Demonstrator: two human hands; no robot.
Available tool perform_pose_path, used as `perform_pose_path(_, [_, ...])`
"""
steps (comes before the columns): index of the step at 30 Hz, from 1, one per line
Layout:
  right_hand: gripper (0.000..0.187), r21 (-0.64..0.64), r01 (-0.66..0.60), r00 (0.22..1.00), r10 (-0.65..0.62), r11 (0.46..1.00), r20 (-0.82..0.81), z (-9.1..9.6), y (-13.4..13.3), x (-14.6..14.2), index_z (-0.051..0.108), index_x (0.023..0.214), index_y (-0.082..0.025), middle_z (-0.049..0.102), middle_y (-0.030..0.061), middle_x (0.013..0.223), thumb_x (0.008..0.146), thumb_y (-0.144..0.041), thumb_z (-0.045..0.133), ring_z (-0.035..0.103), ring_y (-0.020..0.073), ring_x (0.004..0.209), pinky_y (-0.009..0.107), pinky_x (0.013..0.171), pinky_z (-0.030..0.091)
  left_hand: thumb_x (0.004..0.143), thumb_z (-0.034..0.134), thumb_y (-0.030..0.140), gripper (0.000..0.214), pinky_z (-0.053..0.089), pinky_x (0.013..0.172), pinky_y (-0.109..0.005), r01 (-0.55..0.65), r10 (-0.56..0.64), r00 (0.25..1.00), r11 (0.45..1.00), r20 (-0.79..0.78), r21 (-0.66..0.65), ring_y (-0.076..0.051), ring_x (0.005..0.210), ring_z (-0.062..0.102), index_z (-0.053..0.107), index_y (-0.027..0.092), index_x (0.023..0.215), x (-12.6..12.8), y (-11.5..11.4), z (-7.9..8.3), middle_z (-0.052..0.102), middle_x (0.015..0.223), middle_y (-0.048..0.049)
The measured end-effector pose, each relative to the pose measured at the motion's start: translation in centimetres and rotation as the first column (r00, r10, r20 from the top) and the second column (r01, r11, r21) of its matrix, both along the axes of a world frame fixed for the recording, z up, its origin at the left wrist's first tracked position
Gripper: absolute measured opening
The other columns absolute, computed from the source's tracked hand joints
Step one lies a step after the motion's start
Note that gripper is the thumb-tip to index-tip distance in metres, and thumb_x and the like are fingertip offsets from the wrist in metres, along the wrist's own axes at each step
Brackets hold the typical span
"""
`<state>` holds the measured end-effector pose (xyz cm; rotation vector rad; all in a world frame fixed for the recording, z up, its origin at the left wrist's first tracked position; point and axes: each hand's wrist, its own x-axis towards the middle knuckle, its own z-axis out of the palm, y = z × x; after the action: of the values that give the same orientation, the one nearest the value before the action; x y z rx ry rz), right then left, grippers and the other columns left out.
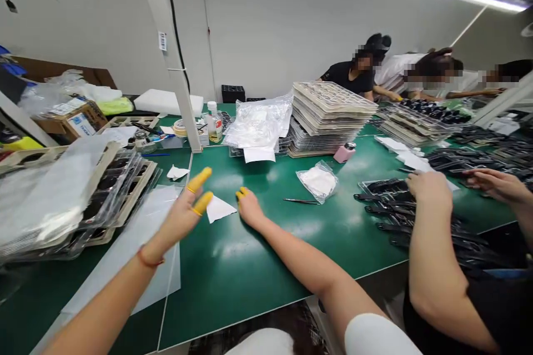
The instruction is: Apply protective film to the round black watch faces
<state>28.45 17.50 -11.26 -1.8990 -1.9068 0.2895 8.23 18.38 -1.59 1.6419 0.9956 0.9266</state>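
Observation:
My left hand [185, 215] hovers over the left part of the green table, thumb and a finger spread apart in yellow finger cots, nothing visible between them. Just beyond its thumb lies a white wipe [220, 209], partly overlapped by that thumb; whether they touch I cannot tell. On the wipe's other side is my right hand [251, 209], low at the table with curled fingers and yellow cots on the tips. What those fingers hold, if anything, is hidden. Black tweezers [300, 201] rest farther right, beside a clear bag of white wipes [318, 182].
Stacked trays [328, 116] and plastic bags [260, 122] stand at the back. A pink pump bottle [345, 152] is near them. More trays [120, 194] are piled left over a white sheet [160, 255]. At right, a co-worker's hands [431, 186] are above black parts [391, 205].

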Motion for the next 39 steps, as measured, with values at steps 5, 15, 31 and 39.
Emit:
perform_pose_path(5, [0.043, 0.044, -0.087, 0.996, 0.087, 0.995, 0.0, 0.0, 2.3, -1.8, 0.048, 0.128, -0.016, 0.053, 0.0099, 0.129, 0.085, -0.017, 0.05, 0.046, 0.0196, 0.118, 0.033, 0.101, 0.037, 0.085, 0.046, 0.035, 0.05, 0.02, 0.11, -0.057, 0.115, 0.091, 0.815, 0.943, -0.572, 0.314, -0.037, 0.136, 0.028, 0.048, 0.008, 0.126, 3.8, 2.5, -9.6, 0.041, 0.141, -0.02])
perform_pose_path(15, [0.038, -0.135, 0.222, 0.975, -0.223, 0.966, 0.004, 1.4, -2.5, 5.6, 0.06, 0.112, -0.014, 0.061, 0.014, 0.107, 0.079, -0.031, 0.064, 0.057, 0.0256, 0.097, 0.035, 0.079, 0.048, 0.084, 0.037, 0.03, 0.043, 0.051, 0.084, -0.038, 0.274, -0.007, 0.787, 0.899, -0.617, 0.34, -0.026, 0.097, 0.063, 0.054, 0.011, 0.119, 8.5, 3.3, -12.7, 0.066, 0.105, -0.0123])
perform_pose_path(31, [0.014, -0.198, 0.279, 0.94, -0.226, 0.94, 0.256, 3.7, -7.9, 18.4, 0.064, 0.095, -0.012, 0.061, 0.0146, 0.097, 0.083, -0.014, 0.055, 0.056, 0.0262, 0.095, 0.034, 0.082, 0.039, 0.083, 0.036, 0.01, 0.042, 0.037, 0.107, -0.045, 0.305, 0.006, 0.767, 0.877, -0.642, 0.372, -0.025, 0.122, 0.05, 0.063, 0.014, 0.115, 6.8, 3.8, -10.7, 0.057, 0.129, -0.0107])
perform_pose_path(39, [0.028, -0.038, 0.587, 0.786, -0.558, 0.809, 0.267, 9.1, -6.3, 20.9, 0.059, 0.105, -0.006, 0.058, 0.0175, 0.097, 0.09, -0.007, 0.035, 0.059, 0.0218, 0.092, 0.031, 0.078, 0.043, 0.092, 0.04, 0.027, 0.036, 0.035, 0.106, -0.046, 0.395, -0.05, 0.747, 0.835, -0.663, 0.382, -0.026, 0.129, 0.041, 0.056, 0.022, 0.124, 7.5, -0.2, -10.7, 0.047, 0.139, -0.0096])
